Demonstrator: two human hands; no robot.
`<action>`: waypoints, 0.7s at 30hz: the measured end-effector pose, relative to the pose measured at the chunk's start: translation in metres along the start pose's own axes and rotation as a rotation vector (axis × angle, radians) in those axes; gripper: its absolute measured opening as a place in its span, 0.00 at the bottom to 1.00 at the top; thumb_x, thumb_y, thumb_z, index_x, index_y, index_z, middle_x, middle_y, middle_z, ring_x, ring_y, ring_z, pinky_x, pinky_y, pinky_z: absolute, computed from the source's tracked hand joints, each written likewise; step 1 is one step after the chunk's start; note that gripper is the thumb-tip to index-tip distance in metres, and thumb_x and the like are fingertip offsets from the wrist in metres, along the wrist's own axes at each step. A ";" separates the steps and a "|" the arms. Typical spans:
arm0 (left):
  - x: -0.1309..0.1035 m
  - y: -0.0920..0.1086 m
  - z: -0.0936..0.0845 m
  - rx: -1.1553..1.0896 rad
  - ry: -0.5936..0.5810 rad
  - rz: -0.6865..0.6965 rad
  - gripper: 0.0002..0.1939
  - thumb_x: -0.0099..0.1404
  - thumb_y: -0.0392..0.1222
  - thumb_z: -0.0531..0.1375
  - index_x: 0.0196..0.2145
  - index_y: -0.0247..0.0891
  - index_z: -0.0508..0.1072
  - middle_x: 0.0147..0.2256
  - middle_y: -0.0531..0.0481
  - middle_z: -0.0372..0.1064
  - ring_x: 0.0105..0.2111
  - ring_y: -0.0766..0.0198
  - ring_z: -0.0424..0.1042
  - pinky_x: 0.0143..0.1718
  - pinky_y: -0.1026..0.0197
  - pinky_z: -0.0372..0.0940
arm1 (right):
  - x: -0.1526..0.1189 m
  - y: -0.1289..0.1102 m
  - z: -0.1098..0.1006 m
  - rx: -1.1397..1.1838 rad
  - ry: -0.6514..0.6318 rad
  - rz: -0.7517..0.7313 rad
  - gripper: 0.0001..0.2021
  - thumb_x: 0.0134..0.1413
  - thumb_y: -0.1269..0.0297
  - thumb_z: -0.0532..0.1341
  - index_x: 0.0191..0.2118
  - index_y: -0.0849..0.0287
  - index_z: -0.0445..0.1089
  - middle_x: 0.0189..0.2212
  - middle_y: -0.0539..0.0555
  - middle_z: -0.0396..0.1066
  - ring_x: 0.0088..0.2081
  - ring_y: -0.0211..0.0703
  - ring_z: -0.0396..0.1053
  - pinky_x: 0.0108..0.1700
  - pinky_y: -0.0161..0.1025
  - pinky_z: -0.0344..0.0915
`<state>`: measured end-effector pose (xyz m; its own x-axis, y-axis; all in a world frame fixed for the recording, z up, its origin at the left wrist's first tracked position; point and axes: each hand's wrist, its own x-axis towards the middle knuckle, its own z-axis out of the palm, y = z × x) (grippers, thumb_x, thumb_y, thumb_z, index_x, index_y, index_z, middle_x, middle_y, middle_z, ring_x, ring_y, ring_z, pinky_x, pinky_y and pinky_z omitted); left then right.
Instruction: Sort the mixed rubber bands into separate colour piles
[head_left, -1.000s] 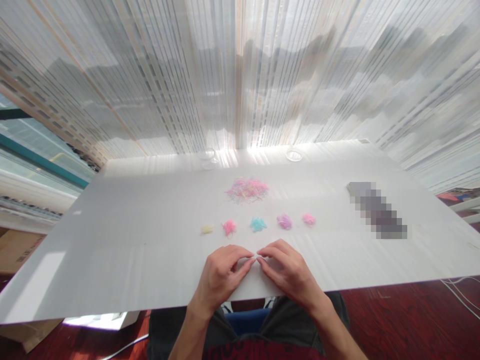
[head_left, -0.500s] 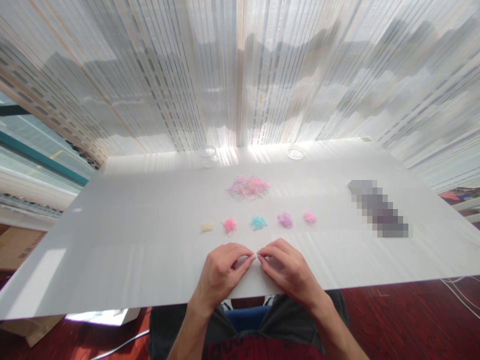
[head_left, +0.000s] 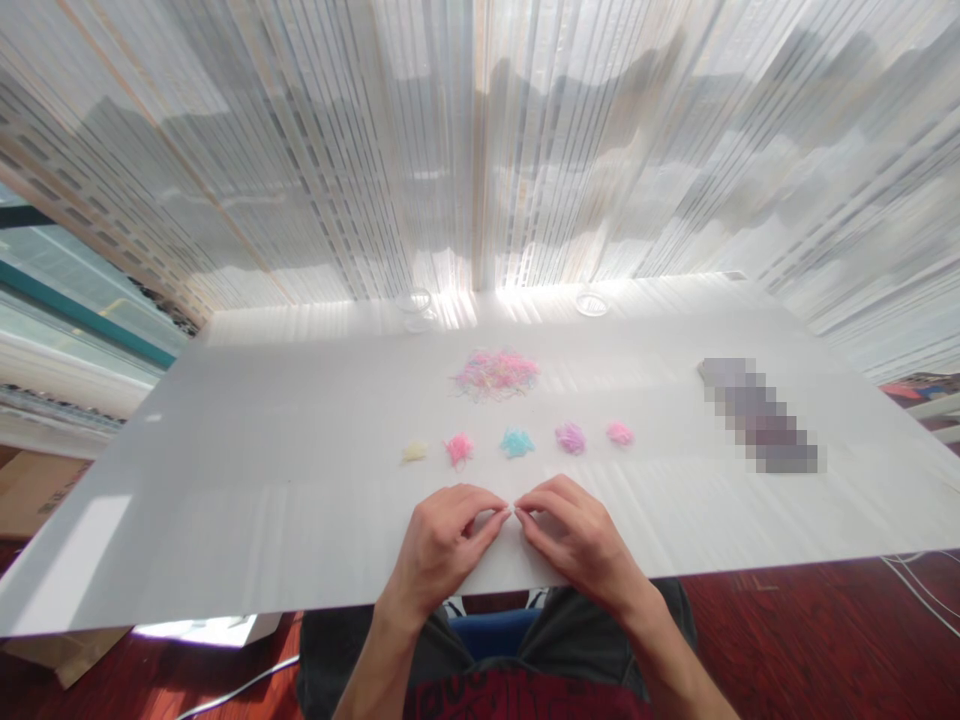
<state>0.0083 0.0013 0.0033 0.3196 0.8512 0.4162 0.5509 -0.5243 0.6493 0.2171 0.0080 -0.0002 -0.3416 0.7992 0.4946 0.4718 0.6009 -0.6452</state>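
Note:
My left hand rests at the table's near side, thumb and forefinger pinched together. Facing it, almost fingertip to fingertip, my right hand makes the same pinch. Whatever lies between the fingertips is too small to make out. Just beyond my hands runs a row of small heaps of thin strands or bands: yellow, hot pink, turquoise, purple and light pink. Behind the row lies a larger mixed-colour pile of the same thin pieces.
The white table reaches back to a striped sheer curtain. Clear round containers or lids stand at its far edge, two near the middle. A pixelated long object lies at the right. A cardboard box is at the left.

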 end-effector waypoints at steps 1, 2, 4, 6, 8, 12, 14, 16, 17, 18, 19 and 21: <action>0.000 0.000 0.000 -0.001 -0.001 0.000 0.03 0.73 0.37 0.62 0.41 0.41 0.77 0.34 0.53 0.78 0.29 0.65 0.73 0.35 0.62 0.67 | 0.000 0.000 0.000 0.002 -0.002 0.002 0.04 0.67 0.72 0.62 0.41 0.57 0.74 0.33 0.54 0.76 0.35 0.44 0.74 0.38 0.40 0.72; 0.000 -0.001 0.000 -0.002 -0.003 -0.001 0.03 0.74 0.37 0.62 0.41 0.41 0.77 0.34 0.53 0.78 0.29 0.65 0.73 0.36 0.62 0.67 | 0.000 0.000 0.000 0.003 -0.002 0.003 0.04 0.67 0.71 0.62 0.41 0.57 0.74 0.33 0.54 0.76 0.35 0.44 0.73 0.38 0.40 0.72; 0.000 -0.001 0.001 -0.002 -0.005 -0.002 0.03 0.74 0.37 0.62 0.41 0.41 0.77 0.34 0.53 0.79 0.30 0.65 0.74 0.36 0.62 0.67 | 0.000 0.001 0.001 0.003 -0.001 0.002 0.04 0.67 0.71 0.62 0.41 0.57 0.74 0.33 0.54 0.75 0.35 0.44 0.73 0.38 0.40 0.72; 0.001 0.000 0.001 -0.002 -0.006 -0.003 0.03 0.74 0.36 0.62 0.41 0.41 0.77 0.34 0.52 0.79 0.31 0.64 0.75 0.37 0.62 0.68 | 0.000 0.001 0.001 0.000 0.000 0.003 0.04 0.67 0.71 0.62 0.41 0.57 0.74 0.33 0.54 0.75 0.35 0.44 0.73 0.38 0.40 0.72; 0.001 0.000 0.001 -0.002 -0.007 -0.004 0.03 0.74 0.36 0.62 0.41 0.41 0.77 0.35 0.52 0.79 0.31 0.64 0.75 0.37 0.62 0.68 | 0.000 0.001 0.001 -0.005 0.000 0.003 0.04 0.67 0.71 0.62 0.40 0.58 0.74 0.33 0.54 0.75 0.35 0.44 0.73 0.37 0.40 0.72; 0.001 0.000 0.001 -0.007 -0.001 0.002 0.03 0.73 0.36 0.62 0.41 0.41 0.77 0.35 0.52 0.79 0.32 0.64 0.75 0.37 0.62 0.68 | -0.001 0.002 0.001 -0.009 0.002 0.007 0.04 0.67 0.71 0.62 0.40 0.57 0.74 0.33 0.54 0.75 0.35 0.44 0.73 0.37 0.40 0.72; 0.001 0.000 0.001 -0.008 0.000 0.002 0.03 0.73 0.36 0.62 0.41 0.41 0.77 0.35 0.52 0.79 0.32 0.64 0.75 0.37 0.62 0.68 | -0.001 0.002 0.002 -0.007 0.003 0.007 0.04 0.67 0.71 0.62 0.40 0.57 0.74 0.33 0.54 0.75 0.35 0.44 0.73 0.37 0.40 0.71; 0.001 -0.001 0.001 -0.007 -0.002 0.002 0.03 0.73 0.36 0.62 0.42 0.41 0.77 0.35 0.52 0.79 0.31 0.64 0.75 0.37 0.62 0.68 | -0.001 0.002 0.002 -0.006 0.003 0.007 0.04 0.67 0.71 0.62 0.40 0.57 0.74 0.33 0.54 0.75 0.35 0.44 0.73 0.38 0.40 0.71; 0.001 -0.001 0.000 -0.005 -0.003 0.002 0.04 0.73 0.36 0.62 0.42 0.41 0.77 0.35 0.52 0.79 0.31 0.64 0.75 0.36 0.62 0.68 | -0.001 0.001 0.002 -0.006 0.002 0.007 0.04 0.67 0.71 0.62 0.40 0.57 0.74 0.32 0.54 0.75 0.35 0.44 0.73 0.38 0.40 0.71; 0.001 -0.001 0.000 -0.004 -0.003 0.003 0.04 0.74 0.36 0.62 0.42 0.41 0.77 0.35 0.52 0.79 0.30 0.64 0.74 0.36 0.61 0.68 | -0.001 0.001 0.002 -0.006 0.002 0.005 0.04 0.67 0.71 0.62 0.40 0.57 0.74 0.32 0.54 0.75 0.35 0.44 0.73 0.37 0.40 0.71; 0.002 -0.001 0.000 -0.004 -0.004 0.005 0.04 0.74 0.36 0.62 0.42 0.41 0.77 0.35 0.52 0.79 0.30 0.64 0.74 0.36 0.61 0.68 | -0.001 0.001 0.001 -0.006 0.003 0.003 0.04 0.67 0.71 0.62 0.40 0.57 0.74 0.32 0.54 0.75 0.35 0.44 0.73 0.37 0.40 0.71; 0.002 0.000 0.000 -0.003 -0.005 0.007 0.04 0.74 0.36 0.61 0.41 0.41 0.77 0.34 0.51 0.79 0.30 0.64 0.75 0.35 0.61 0.68 | 0.000 0.001 0.001 -0.005 0.005 0.000 0.04 0.67 0.72 0.62 0.40 0.57 0.74 0.32 0.54 0.75 0.35 0.44 0.73 0.37 0.40 0.71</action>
<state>0.0090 0.0031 0.0039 0.3272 0.8479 0.4172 0.5463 -0.5300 0.6486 0.2170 0.0083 -0.0016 -0.3375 0.7989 0.4979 0.4754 0.6012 -0.6423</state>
